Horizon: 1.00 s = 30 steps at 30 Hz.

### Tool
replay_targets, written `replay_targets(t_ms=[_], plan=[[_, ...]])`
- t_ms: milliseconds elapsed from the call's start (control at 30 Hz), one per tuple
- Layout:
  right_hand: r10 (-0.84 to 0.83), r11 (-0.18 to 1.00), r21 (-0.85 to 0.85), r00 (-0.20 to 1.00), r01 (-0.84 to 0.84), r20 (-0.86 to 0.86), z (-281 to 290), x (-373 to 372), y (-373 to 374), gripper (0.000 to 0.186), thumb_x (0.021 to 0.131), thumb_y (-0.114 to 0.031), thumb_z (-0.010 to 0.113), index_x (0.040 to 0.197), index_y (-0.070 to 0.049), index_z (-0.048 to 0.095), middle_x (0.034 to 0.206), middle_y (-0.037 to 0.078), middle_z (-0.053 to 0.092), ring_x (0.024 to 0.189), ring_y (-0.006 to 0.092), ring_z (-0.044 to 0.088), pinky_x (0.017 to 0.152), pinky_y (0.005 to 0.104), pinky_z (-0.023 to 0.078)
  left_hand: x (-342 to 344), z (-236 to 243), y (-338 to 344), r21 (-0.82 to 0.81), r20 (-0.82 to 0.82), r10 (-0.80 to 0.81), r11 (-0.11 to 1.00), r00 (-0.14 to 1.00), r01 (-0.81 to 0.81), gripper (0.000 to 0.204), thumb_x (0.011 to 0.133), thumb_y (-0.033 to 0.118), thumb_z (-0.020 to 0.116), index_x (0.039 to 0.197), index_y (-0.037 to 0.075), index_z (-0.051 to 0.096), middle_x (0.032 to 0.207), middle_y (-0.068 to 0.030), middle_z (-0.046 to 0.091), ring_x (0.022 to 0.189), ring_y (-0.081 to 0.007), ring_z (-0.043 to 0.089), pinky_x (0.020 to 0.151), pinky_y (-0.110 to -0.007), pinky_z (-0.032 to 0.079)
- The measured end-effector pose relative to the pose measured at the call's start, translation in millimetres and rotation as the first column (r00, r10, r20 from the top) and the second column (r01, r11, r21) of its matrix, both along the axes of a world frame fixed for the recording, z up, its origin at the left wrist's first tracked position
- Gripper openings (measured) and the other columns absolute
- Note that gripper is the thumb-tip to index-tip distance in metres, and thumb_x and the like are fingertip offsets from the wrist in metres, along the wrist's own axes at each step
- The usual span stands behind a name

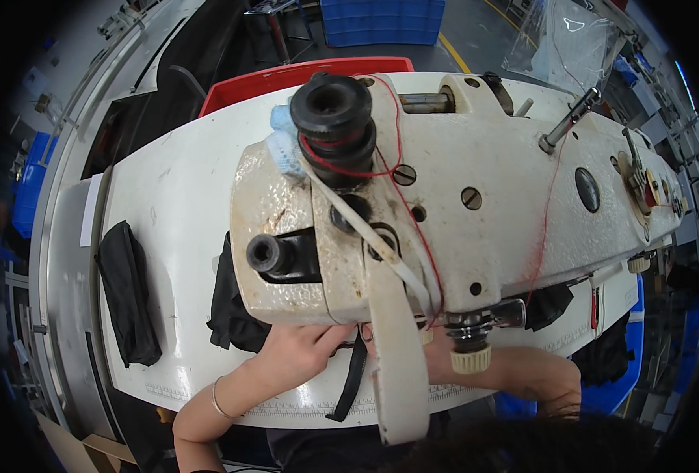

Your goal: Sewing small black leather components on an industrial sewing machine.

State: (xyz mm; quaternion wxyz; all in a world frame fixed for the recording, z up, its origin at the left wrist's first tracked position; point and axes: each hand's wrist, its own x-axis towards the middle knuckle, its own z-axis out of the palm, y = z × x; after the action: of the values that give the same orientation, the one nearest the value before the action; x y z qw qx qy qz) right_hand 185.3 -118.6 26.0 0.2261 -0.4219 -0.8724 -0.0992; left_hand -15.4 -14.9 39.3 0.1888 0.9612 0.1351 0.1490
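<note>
A white sewing machine [507, 229] with black knobs, red thread and a white hanging strip [397, 370] fills the middle. Below its head, my left hand [302, 355], with a bracelet at the wrist, has bent fingers near a narrow black strap [349, 386]; its fingertips and anything they grip are hidden. My right hand [446, 363] is mostly behind the machine and white strip, so its fingers cannot be seen. Black fabric [231, 323] lies just left of the hands, partly under the machine; more black fabric [546, 307] shows at right.
The white table [168, 197] holds a folded black bundle [125, 292] at left and a red-handled tool [594, 307] at right. A red tray [231, 91] sits behind. A blue bin [637, 331] with dark fabric is at right; another blue bin [381, 20] stands on the floor behind.
</note>
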Motion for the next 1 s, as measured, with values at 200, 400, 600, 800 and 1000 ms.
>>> replay_targets(t_ms=[200,400,600,800,1000], plan=[[0.012,1.000,-0.003,1.000,-0.012,0.000,-1.2,-2.6,1.9,0.020,0.062,-0.011,0.057,0.080,-0.002,0.056,0.085,0.011,0.059,0.082,0.0223,0.058,0.080,0.0360,0.049,4.3,5.6,-2.9,0.249,0.066,-0.031,0.968,0.997,0.014,0.032,0.062,0.005,0.061,0.094,0.002,0.063,0.088,-0.0089,0.063,0.085,-0.0230,0.061,0.074,-0.037,0.050],[-0.037,0.993,-0.107,0.997,0.044,0.062,-1.8,0.0,-2.0,0.020,0.064,-0.011,0.057,0.082,-0.002,0.056,0.086,0.012,0.059,0.081,0.0232,0.056,0.071,0.0341,0.048,6.5,-1.9,-0.1,0.175,0.027,-0.044,0.984,0.999,0.038,0.031,0.062,0.004,0.061,0.093,0.003,0.063,0.090,-0.0109,0.063,0.086,-0.0247,0.061,0.076,-0.037,0.050],[-0.031,0.996,-0.080,0.998,0.035,0.049,-3.3,0.5,2.1,0.030,0.068,-0.012,0.055,0.093,0.003,0.059,0.088,0.012,0.060,0.079,0.0226,0.055,0.066,0.0323,0.047,2.8,-17.5,2.6,0.241,0.043,-0.016,0.971,0.999,0.005,0.039,0.059,0.004,0.062,0.098,0.004,0.063,0.093,-0.0130,0.064,0.089,-0.0280,0.062,0.078,-0.041,0.050],[-0.043,0.997,-0.068,0.998,0.047,0.051,-9.6,1.6,2.5,0.037,0.070,-0.012,0.055,0.101,0.007,0.057,0.085,0.009,0.059,0.077,0.0208,0.055,0.067,0.0317,0.046,0.8,-13.8,5.3,0.135,-0.009,-0.005,0.991,1.000,0.006,0.044,0.057,0.004,0.063,0.101,0.005,0.063,0.098,-0.0153,0.063,0.092,-0.0301,0.061,0.080,-0.042,0.049],[-0.012,0.997,-0.072,0.999,0.014,0.035,-15.1,4.1,2.6,0.041,0.069,-0.014,0.056,0.104,0.007,0.058,0.078,0.006,0.059,0.076,0.0199,0.055,0.069,0.0321,0.046,-14.5,-11.0,16.6,-0.296,-0.026,0.233,0.927,0.972,-0.230,0.038,0.065,-0.002,0.061,0.102,0.007,0.064,0.100,-0.0128,0.063,0.089,-0.0304,0.061,0.076,-0.041,0.049]])
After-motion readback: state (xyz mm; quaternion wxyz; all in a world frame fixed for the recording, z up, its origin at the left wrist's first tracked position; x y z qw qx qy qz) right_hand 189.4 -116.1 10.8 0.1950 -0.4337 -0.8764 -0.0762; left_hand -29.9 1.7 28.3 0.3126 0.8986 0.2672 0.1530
